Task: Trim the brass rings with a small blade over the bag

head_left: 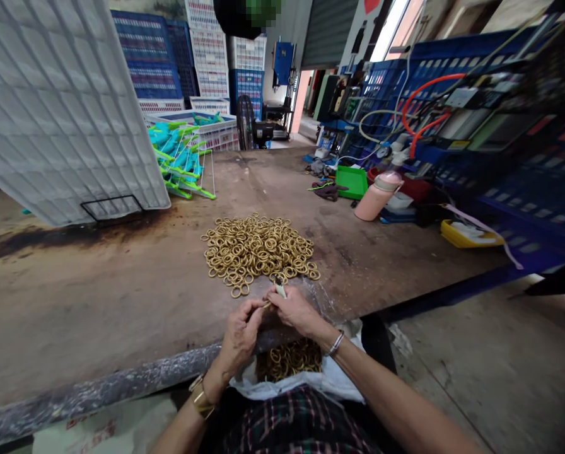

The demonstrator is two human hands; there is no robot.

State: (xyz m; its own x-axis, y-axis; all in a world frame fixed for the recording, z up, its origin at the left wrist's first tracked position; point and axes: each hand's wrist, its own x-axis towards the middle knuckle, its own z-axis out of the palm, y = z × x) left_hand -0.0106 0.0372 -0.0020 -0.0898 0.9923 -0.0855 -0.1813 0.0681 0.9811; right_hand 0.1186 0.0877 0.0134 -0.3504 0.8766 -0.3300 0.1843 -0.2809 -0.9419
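Note:
My left hand (242, 325) pinches a small gold-coloured ring (266, 304) near the front edge of the table. Close against it, my right hand (292, 309) is closed around a small tool with a pale handle (280, 289); its dark end points up, and its kind is hard to make out. Just beyond my hands lies a heap of gold-coloured rings (258, 246). Below my hands, an open white sack (334, 378) on my lap holds more rings (289, 360).
A large white ribbed panel (69, 107) stands at the left, beside turquoise and green plastic pieces (181, 157). On the right are a green tray (351, 182), a pink bottle (377, 197) and a yellow dish (469, 235). The brown table (122, 284) ends in a plastic-wrapped front edge.

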